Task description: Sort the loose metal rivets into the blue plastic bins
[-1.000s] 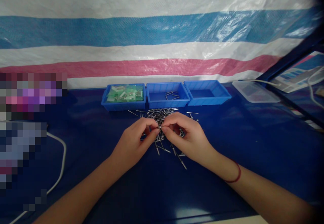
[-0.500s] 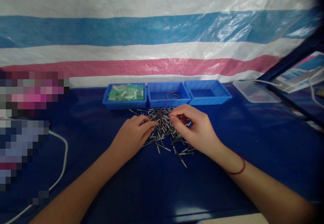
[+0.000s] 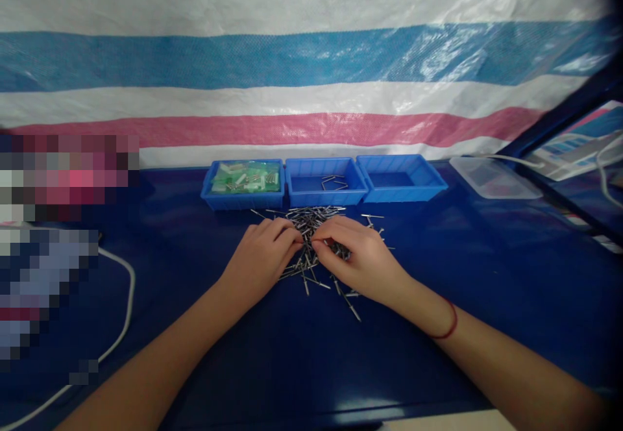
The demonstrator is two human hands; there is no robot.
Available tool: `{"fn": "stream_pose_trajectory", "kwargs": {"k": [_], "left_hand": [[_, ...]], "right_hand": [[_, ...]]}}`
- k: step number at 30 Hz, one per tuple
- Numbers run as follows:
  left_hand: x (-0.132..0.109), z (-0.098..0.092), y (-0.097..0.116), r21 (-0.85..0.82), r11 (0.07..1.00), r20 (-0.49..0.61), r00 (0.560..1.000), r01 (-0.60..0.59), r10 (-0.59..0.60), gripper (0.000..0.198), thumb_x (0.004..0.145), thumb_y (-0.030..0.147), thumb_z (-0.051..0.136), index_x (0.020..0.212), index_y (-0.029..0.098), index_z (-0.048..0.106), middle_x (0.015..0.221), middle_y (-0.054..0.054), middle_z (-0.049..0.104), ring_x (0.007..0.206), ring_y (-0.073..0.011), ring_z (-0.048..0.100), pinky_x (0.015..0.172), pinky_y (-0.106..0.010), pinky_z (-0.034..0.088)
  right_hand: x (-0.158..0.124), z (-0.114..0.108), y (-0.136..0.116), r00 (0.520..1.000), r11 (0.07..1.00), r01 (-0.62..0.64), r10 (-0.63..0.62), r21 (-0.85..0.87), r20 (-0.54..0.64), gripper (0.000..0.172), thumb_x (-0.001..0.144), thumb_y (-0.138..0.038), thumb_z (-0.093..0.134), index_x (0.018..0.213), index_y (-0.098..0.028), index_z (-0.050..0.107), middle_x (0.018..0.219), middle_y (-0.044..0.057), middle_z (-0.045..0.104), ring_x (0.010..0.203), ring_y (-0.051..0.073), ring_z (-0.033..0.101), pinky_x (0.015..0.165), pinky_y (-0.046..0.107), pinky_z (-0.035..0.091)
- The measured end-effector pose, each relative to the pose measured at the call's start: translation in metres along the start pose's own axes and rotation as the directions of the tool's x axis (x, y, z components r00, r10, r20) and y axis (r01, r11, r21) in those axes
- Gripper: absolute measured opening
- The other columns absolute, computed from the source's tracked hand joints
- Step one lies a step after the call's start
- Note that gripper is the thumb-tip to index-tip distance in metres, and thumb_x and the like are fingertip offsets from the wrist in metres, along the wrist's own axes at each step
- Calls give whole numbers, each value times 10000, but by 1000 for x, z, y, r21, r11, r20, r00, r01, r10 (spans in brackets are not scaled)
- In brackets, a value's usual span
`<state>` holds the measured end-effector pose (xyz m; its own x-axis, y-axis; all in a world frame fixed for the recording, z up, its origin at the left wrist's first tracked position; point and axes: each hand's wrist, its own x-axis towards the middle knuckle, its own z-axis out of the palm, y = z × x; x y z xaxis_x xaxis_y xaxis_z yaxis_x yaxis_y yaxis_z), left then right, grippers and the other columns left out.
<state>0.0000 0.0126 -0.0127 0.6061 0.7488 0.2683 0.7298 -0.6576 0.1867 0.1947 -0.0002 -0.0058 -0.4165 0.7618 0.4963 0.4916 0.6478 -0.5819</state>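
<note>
A loose pile of silvery blind rivets (image 3: 318, 215) lies on the blue table, in front of the bins. Over its left side is my left hand (image 3: 265, 249), thumb and fingertips closed in a pinch. My right hand (image 3: 363, 252) covers much of the pile from the right, its thumb and index finger pinched too. The two sets of fingertips almost meet above the rivets. Whatever sits in either pinch is too small and too hidden to make out. Stray rivets (image 3: 351, 306) point toward me at the near edge of the pile.
Behind the pile, three blue bins stand in a row: the left bin (image 3: 209, 200) holds green-tinted bags of parts, the middle bin (image 3: 296, 194) a few rivets. The right bin (image 3: 428, 189) shows a bare floor. A translucent lid (image 3: 491, 181) and white cable (image 3: 130, 288) flank them.
My right hand has moved left and slightly down, bringing its fingertips close to my left hand's. Rivets on the pile's right side are now uncovered. My left hand has barely moved.
</note>
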Motion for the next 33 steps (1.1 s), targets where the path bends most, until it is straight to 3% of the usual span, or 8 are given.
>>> {"fn": "stream_pose_trajectory", "kwargs": {"k": [6, 10, 16, 22, 33], "left_hand": [[-3, -6, 7, -108, 990, -175, 982, -85, 65, 110, 956, 209, 481, 938, 165, 580, 950, -38, 692, 884, -174, 622, 805, -327, 422], [-4, -6, 10, -227, 971, -259, 966, -73, 13, 86, 941, 221, 510, 948, 185, 588, 945, -34, 686, 902, -160, 630, 829, -303, 455], [-2, -8, 13, -415, 905, -199, 962, 91, -188, 114, 878, 240, 612, 984, 201, 604, 860, 11, 665, 739, -116, 619, 702, -226, 485], [-2, -11, 14, -445, 891, -184, 964, 95, -194, 57, 887, 235, 595, 923, 199, 622, 834, 17, 660, 728, -110, 609, 701, -220, 484], [-3, -9, 13, -414, 909, -234, 960, 42, -151, 62, 901, 231, 573, 934, 197, 613, 857, -6, 659, 757, -124, 617, 720, -239, 496]], "right_hand": [[-3, 1, 0, 999, 998, -52, 52, -31, -1, 109, 895, -214, 550, 873, -142, 628, 844, 75, 659, 807, 182, 597, 753, 323, 463], [-1, -1, 0, 996, 996, -84, 83, 32, 26, 115, 904, -206, 537, 896, -152, 638, 841, 60, 658, 802, 167, 592, 741, 303, 453], [-1, 0, -2, 971, 955, -240, 234, 176, 56, 164, 909, -255, 527, 851, -169, 654, 762, 25, 639, 656, 127, 545, 587, 260, 405], [-1, 2, -1, 956, 918, -293, 285, 266, 71, 196, 905, -289, 527, 808, -173, 651, 813, 38, 671, 733, 149, 594, 641, 267, 452], [-1, 5, -4, 956, 912, -282, 294, 299, 8, 80, 839, -213, 590, 871, -167, 647, 697, 2, 608, 553, 93, 492, 487, 219, 373]]}}
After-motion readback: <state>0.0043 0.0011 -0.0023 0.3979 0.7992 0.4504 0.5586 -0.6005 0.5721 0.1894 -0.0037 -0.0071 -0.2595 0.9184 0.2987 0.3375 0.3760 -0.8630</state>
